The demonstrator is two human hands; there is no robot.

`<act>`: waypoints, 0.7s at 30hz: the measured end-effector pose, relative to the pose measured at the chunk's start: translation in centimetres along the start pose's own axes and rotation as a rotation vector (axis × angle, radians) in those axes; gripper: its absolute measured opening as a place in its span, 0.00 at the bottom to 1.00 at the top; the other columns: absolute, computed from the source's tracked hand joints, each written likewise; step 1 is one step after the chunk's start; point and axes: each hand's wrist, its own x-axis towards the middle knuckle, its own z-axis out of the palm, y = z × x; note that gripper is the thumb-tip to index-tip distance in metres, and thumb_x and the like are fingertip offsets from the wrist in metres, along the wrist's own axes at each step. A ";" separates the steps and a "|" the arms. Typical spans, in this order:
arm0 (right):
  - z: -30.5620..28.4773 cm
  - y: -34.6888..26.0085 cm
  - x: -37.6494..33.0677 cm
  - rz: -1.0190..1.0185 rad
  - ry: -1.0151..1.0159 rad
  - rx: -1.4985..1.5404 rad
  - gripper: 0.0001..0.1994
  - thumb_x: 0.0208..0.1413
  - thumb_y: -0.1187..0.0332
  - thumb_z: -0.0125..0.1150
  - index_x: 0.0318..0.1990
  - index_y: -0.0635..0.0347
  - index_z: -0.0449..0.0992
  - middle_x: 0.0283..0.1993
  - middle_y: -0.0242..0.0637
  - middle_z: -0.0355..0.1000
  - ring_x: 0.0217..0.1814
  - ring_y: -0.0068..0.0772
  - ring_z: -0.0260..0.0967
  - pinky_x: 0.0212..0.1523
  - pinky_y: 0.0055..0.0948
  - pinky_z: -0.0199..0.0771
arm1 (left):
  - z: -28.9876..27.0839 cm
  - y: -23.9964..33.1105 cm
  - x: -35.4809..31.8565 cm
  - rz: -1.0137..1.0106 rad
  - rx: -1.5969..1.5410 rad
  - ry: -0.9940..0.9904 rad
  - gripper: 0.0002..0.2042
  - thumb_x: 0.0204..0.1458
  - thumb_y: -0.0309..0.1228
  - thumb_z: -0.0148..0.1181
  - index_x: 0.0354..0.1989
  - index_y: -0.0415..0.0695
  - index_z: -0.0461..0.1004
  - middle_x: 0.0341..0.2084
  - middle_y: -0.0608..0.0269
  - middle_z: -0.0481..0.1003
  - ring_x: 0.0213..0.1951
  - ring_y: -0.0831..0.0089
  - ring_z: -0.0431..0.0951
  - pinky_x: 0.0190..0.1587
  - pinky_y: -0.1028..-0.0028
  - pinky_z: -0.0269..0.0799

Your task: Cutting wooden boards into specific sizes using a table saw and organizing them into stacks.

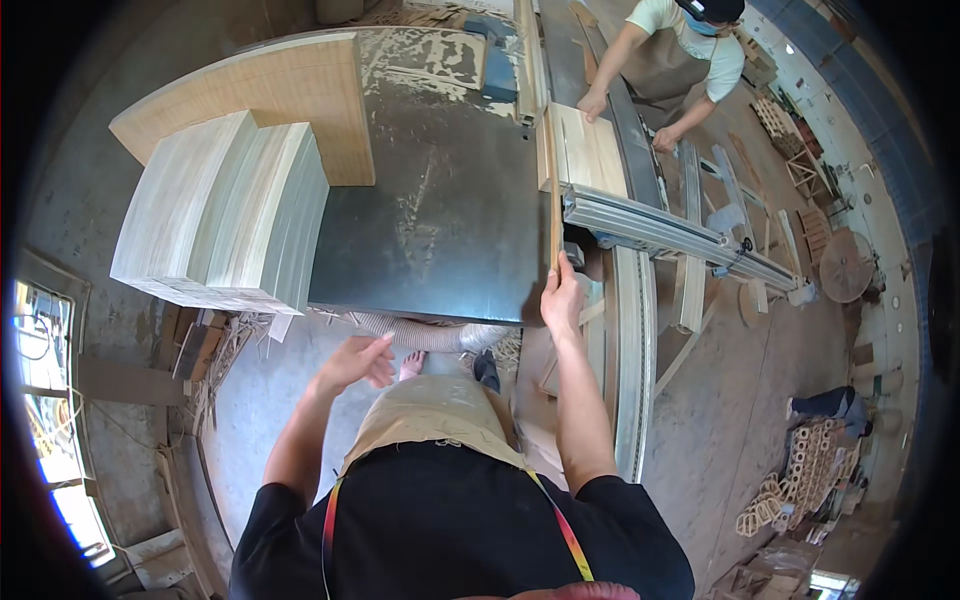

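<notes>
My right hand grips the near end of a thin wooden strip at the right edge of a dark metal machine table. The strip runs away from me along that edge. In front of my body, below the table's near edge, my left hand hangs in the air with loosely stretched fingers and holds nothing. Nearest to it on the table stands a stack of pale wooden boards. Beyond the strip lies a light wooden panel, touched by a co-worker's hand.
A tall upright wooden board stands behind the stack. An aluminium fence rail reaches out to the right. Sawdust and a blue block lie at the far end. Beneath the near edge runs a ribbed hose.
</notes>
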 end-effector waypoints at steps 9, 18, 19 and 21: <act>-2.4 1.3 -12.6 -0.070 0.072 0.107 0.24 0.67 0.74 0.52 0.71 0.61 0.68 0.41 0.61 0.80 0.31 0.62 0.77 0.30 0.49 0.74 | 11.4 0.2 10.3 -0.035 0.012 -0.243 0.32 0.63 0.57 0.61 0.47 0.31 0.76 0.34 0.46 0.80 0.32 0.62 0.85 0.35 0.71 0.84; -10.8 3.1 -31.2 0.082 0.014 0.166 0.23 0.66 0.76 0.58 0.68 0.68 0.70 0.56 0.48 0.81 0.45 0.43 0.82 0.44 0.31 0.79 | 25.3 -1.5 17.9 -0.081 -0.533 -0.513 0.37 0.61 0.58 0.64 0.61 0.33 0.68 0.53 0.41 0.74 0.54 0.54 0.79 0.56 0.57 0.79; -11.5 3.1 -33.0 0.168 -0.007 0.220 0.22 0.66 0.76 0.58 0.67 0.68 0.72 0.56 0.48 0.81 0.44 0.40 0.82 0.44 0.29 0.79 | 26.5 -1.5 17.9 -0.094 -0.606 -0.526 0.36 0.61 0.57 0.64 0.60 0.33 0.68 0.54 0.41 0.74 0.55 0.54 0.78 0.57 0.56 0.79; -12.2 3.5 -34.4 0.244 -0.031 0.286 0.21 0.66 0.76 0.59 0.66 0.69 0.73 0.56 0.47 0.81 0.43 0.37 0.81 0.43 0.27 0.78 | 27.7 -1.3 17.3 -0.098 -0.677 -0.529 0.35 0.61 0.56 0.64 0.60 0.34 0.68 0.55 0.40 0.73 0.56 0.54 0.78 0.58 0.55 0.78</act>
